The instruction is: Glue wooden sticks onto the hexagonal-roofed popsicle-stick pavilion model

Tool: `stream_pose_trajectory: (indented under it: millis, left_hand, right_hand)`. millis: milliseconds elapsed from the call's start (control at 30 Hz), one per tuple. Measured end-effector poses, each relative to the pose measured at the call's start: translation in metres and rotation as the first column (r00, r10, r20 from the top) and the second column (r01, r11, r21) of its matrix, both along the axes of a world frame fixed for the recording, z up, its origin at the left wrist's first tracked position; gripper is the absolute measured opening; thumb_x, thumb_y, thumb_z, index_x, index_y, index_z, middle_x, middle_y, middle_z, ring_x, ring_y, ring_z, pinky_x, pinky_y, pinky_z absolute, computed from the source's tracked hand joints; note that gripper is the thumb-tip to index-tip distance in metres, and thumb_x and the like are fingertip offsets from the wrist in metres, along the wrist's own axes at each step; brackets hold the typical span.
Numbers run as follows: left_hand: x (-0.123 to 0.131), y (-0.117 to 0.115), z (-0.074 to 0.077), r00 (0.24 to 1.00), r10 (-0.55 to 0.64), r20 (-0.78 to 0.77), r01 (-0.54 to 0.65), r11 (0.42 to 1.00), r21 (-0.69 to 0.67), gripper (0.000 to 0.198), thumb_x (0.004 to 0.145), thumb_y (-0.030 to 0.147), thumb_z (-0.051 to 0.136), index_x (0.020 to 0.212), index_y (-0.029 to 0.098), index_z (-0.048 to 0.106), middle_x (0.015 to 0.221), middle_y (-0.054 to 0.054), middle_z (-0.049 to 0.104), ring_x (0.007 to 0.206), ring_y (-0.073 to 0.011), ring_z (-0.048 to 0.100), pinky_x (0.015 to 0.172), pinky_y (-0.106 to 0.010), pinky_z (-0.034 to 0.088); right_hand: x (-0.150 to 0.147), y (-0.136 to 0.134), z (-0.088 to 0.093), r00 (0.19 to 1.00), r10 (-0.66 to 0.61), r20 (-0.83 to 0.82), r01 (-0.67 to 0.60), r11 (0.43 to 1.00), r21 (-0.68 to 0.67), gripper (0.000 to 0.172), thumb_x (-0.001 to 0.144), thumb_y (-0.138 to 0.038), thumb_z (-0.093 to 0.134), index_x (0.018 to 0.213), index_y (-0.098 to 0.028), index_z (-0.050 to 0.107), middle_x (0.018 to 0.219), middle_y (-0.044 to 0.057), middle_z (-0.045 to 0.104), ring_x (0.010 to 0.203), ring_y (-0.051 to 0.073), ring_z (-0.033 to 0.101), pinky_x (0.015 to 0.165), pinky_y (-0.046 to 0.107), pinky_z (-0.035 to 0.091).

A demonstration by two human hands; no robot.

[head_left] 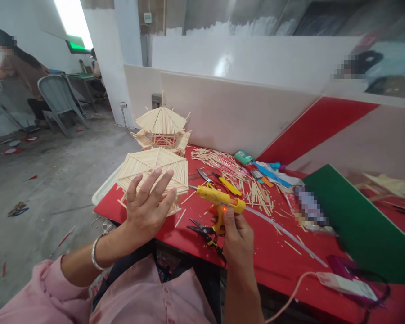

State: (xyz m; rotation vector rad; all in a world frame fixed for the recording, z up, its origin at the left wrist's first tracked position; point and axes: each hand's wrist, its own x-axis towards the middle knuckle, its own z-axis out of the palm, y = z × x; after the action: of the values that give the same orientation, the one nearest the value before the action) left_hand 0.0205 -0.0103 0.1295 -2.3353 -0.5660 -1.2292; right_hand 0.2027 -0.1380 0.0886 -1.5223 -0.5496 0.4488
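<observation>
Nearest, the person's right hand (238,231) has its grip closed around the handle of a yellow plastic glue gun (212,196) with a small orange light glowing on its body. A long translucent glue stick (283,231) trails from the gun's rear over the red flat-topped counter (270,265). The left hand (148,207), below a silver bangle (95,254), has its grip released: the fingers are spread before a pale wooden-stick model with a six-sided roof (155,157). Whether they touch it cannot be told.

This model stands on the counter's left end, and the gun's nozzle points at its right roof corner, at or just beside the edge. The step in hand looks like gluing at that rim; the next move seems to call for a steady nozzle, light support from the left hand, and fingertips well clear of the hot tip.

Beneath the gun lie black-jawed pliers with yellow-and-black handles (202,228). Beyond it are a yellow-handled cutter (230,184) and a heap of thin pale sticks (219,163). Farther back, behind the model, rises a taller pale-stick pagoda (162,121) with a pointed top.
</observation>
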Motion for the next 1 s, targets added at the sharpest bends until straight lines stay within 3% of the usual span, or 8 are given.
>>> stream_pose_trajectory:
  millis: [200,333,500,700,1000]
  left_hand:
    - [0.000,-0.001,-0.003,1.000,-0.015,0.000,0.015,0.999,-0.050,0.030,0.084,0.016,0.068,0.112,0.028,0.064,0.146,-0.006,0.054,0.146,-0.0226,0.034,0.119,-0.046,0.026]
    - [-0.007,0.000,-0.012,0.987,0.015,0.162,-0.006,0.998,-0.060,0.042,0.083,0.023,0.072,0.123,0.028,0.061,0.150,-0.009,0.048,0.142,-0.0265,0.040,0.117,-0.048,0.029]
    - [-0.023,0.002,-0.022,0.966,0.021,0.258,0.004,0.995,-0.095,0.031,0.079,0.023,0.076,0.108,0.025,0.064,0.152,-0.008,0.044,0.139,-0.0300,0.040,0.113,-0.051,0.035]
    - [-0.025,0.004,-0.023,0.948,-0.019,0.318,0.039,0.998,-0.056,0.027,0.077,0.015,0.075,0.100,0.027,0.067,0.143,-0.005,0.052,0.134,-0.0263,0.045,0.110,-0.050,0.038]
    - [-0.026,0.006,-0.025,0.946,-0.036,0.322,0.045,0.999,-0.021,0.028,0.080,0.012,0.070,0.101,0.030,0.068,0.135,-0.004,0.059,0.133,-0.0243,0.046,0.111,-0.048,0.038]
  right_hand:
    - [0.000,-0.001,-0.002,1.000,0.001,0.002,-0.001,1.000,0.025,0.062,0.075,-0.073,0.061,0.087,-0.013,0.071,0.078,0.011,0.074,0.058,0.016,0.063,0.050,0.025,0.049]
    - [-0.001,-0.001,0.000,1.000,-0.011,0.009,0.010,0.999,0.031,0.063,0.075,-0.074,0.061,0.087,-0.012,0.071,0.078,0.012,0.074,0.060,0.018,0.067,0.048,0.025,0.050]
    - [-0.004,0.001,0.000,0.999,-0.019,-0.026,0.020,1.000,0.018,0.060,0.073,-0.073,0.064,0.077,-0.013,0.068,0.062,0.008,0.070,0.054,0.019,0.066,0.045,0.025,0.048]
    - [-0.007,0.000,0.001,0.999,-0.040,0.012,0.039,0.998,0.044,0.052,0.073,-0.066,0.070,0.073,-0.014,0.066,0.058,0.006,0.068,0.051,0.016,0.062,0.045,0.024,0.047]
    - [-0.009,-0.003,0.005,0.998,-0.039,0.047,0.038,0.999,0.024,0.052,0.074,-0.066,0.068,0.074,-0.014,0.066,0.057,0.005,0.066,0.049,0.015,0.061,0.045,0.023,0.046]
